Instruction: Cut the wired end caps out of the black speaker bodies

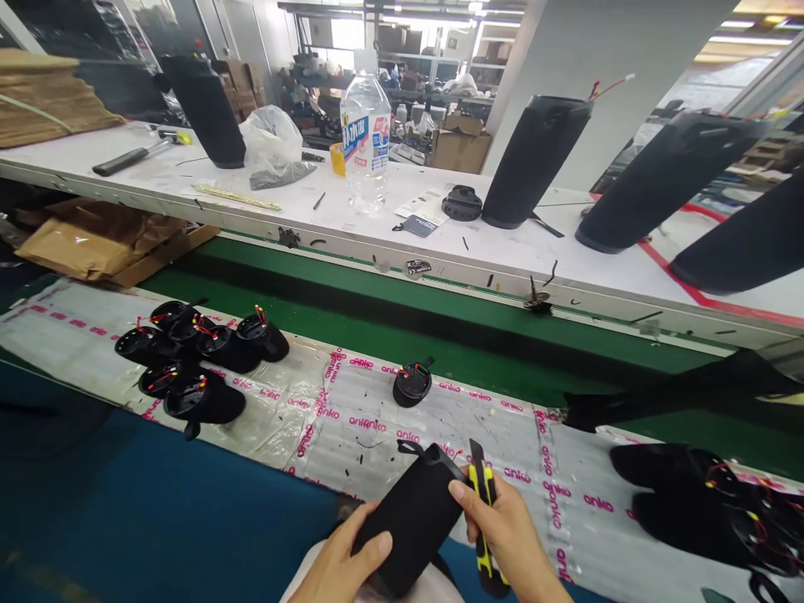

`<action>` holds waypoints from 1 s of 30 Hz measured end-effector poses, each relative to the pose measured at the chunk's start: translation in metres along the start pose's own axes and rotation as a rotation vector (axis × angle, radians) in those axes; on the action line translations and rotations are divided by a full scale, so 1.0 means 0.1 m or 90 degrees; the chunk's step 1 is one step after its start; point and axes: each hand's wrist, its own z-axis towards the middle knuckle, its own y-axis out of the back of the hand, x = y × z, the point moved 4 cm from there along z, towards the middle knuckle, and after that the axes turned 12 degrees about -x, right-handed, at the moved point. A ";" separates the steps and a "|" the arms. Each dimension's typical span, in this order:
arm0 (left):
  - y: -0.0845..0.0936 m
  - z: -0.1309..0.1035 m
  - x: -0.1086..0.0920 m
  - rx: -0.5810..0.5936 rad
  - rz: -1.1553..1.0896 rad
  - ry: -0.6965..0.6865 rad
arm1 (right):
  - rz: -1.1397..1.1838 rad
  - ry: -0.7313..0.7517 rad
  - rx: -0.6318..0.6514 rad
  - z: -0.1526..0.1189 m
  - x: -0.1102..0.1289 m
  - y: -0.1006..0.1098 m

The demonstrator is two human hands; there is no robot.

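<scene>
A black fabric-covered cylindrical speaker body [411,519] lies tilted between my hands, with a small strap loop at its upper end. My left hand [348,557] is wrapped round its lower left side, thumb on the fabric. In my right hand [502,528] is a yellow and black utility knife [482,494], its dark blade pointing up and away. The right thumb and fingers also touch the speaker's upper right rim. A red wire tip shows near that rim. Just beyond stands another speaker body [413,385] with its open end and wires facing up.
Several speaker bodies [207,389] cluster on the left of the plastic-covered bench [370,423]; more [697,502] lie at right. On the white shelf [301,188] stand a water bottle [366,134], tall black speakers [533,159], a hammer [135,157] and a plastic bag [273,138].
</scene>
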 end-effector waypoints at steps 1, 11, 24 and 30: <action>-0.01 0.02 0.05 0.002 -0.007 0.012 | -0.020 0.009 -0.022 0.02 0.00 0.04; 0.20 0.05 0.49 -0.126 -0.089 0.059 | -0.423 0.336 -0.268 0.89 0.28 -0.11; 1.43 0.18 0.25 -0.530 -0.072 -0.037 | -0.372 0.356 -0.188 1.21 0.38 -0.34; 2.72 0.46 -0.29 -0.988 0.021 -0.018 | -0.277 0.355 -0.211 1.17 0.33 -0.26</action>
